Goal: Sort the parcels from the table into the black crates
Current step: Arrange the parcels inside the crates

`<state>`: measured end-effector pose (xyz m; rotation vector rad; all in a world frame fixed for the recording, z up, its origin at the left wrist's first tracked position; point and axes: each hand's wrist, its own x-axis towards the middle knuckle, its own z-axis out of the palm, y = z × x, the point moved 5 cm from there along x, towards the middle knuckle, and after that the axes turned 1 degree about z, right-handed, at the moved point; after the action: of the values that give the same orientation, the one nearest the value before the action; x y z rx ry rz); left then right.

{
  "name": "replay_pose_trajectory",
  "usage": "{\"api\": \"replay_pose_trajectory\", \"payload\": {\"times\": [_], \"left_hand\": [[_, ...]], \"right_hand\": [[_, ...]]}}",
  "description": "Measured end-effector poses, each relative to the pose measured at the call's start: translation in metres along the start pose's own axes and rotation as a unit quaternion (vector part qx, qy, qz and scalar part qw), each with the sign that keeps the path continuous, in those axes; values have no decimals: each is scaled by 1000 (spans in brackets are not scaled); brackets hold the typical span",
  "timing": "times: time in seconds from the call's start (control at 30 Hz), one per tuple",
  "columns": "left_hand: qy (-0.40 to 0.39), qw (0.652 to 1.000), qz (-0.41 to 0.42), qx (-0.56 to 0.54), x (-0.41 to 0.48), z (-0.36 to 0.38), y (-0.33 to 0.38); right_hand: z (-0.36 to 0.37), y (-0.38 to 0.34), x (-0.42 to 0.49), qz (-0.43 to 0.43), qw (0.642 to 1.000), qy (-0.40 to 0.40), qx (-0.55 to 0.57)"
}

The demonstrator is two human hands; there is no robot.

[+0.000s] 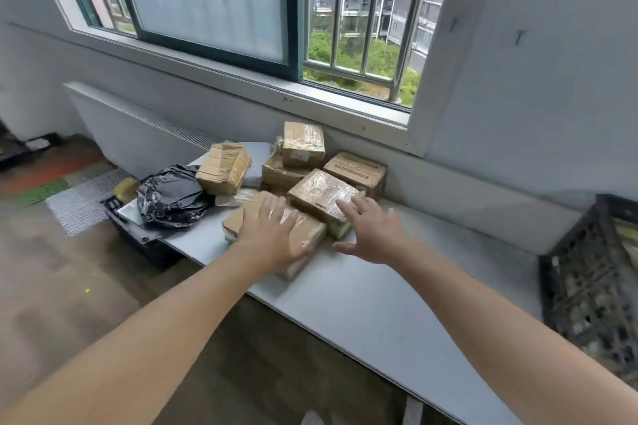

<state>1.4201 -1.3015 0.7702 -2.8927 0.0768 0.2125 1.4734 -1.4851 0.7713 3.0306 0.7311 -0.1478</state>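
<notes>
Looking down along the grey table (379, 314), we are seeing its near edge running on a slant from the left toward the lower right, with the wall and window sill closing off its far side. The parcels are crowding the far left end. A wide stretch of bare tabletop is lying open between them and the black crate (587, 286) standing at the right end. A second black crate (138, 235) is sitting low on the floor beside the table's left end, and a black bag parcel (172, 197) is bulging out over that end above it.

We are laying our left hand (272, 235) flat on the nearest brown parcel (307, 235), fingers straight and spread, palm down on its top. That parcel is lying just beside the table's near edge.

Our right hand (373, 235) is hovering just to its right, fingers splayed and straight, thumb stretched out over bare table. Its fingertips are reaching the near corner of the taped parcel (321, 197); we cannot tell whether they are pressing on it. Neither hand is curling around anything.

Behind these, a slotted carton (355, 169) is resting against the wall, two more brown parcels (303, 143) are stacking up beside it, and a banded parcel (224, 167) is tilting just beside the black bag.
</notes>
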Motion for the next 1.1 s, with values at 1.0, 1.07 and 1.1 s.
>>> {"api": "replay_pose_trajectory", "payload": {"times": [1.0,1.07,1.1], "left_hand": [[-190,903,66,-379,179,202,-176],[-187,883,97,-420,184,205,-177],[-182,876,116,-430,186,206,-177]], "right_hand": [[158,-101,178,302,931,-122,163],[162,-104,167,359,897,-102,237],[163,-107,164,374,882,-92,272]]}}
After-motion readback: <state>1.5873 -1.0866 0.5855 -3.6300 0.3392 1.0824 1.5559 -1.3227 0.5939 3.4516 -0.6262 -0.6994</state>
